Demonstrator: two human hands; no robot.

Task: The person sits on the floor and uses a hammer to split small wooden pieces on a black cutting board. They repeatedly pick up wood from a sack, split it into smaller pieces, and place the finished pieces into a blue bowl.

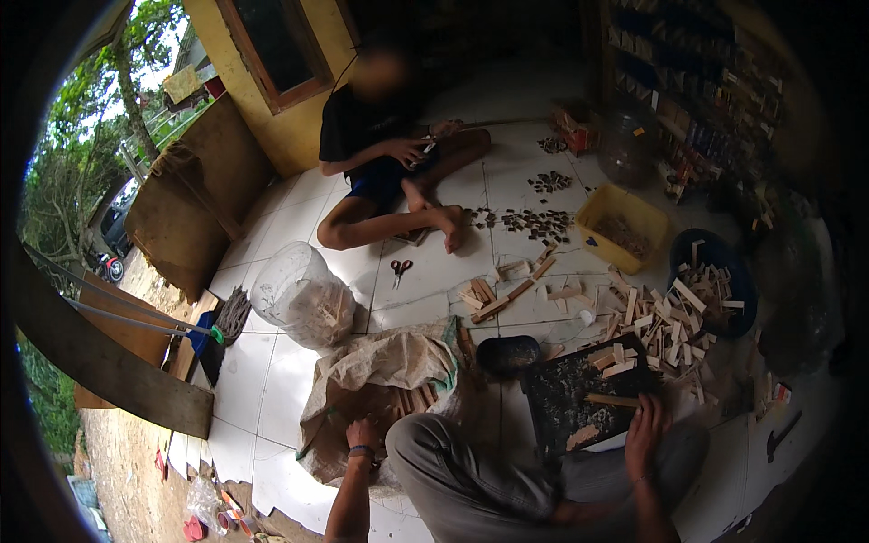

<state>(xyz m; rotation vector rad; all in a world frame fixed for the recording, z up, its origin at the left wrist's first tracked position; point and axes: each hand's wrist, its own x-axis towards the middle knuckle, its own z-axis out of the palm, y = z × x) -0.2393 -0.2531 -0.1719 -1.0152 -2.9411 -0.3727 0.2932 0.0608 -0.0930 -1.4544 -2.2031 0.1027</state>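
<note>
My left hand reaches into the mouth of a whitish woven sack. Its fingers are too small and dim to make out. Several wooden strips lie inside the sack, just beyond that hand. On the right, my right hand has its fingers closed at the end of a wooden strip, which lies across a dark board. Short wooden pieces rest on the board's far part, and a light brown patch lies near its front edge.
A heap of wood blocks spills from a blue basin. Beyond are a yellow tub, small dark pieces and another person, seated. Scissors, a clear bag, a dark bowl and a hammer are on the floor.
</note>
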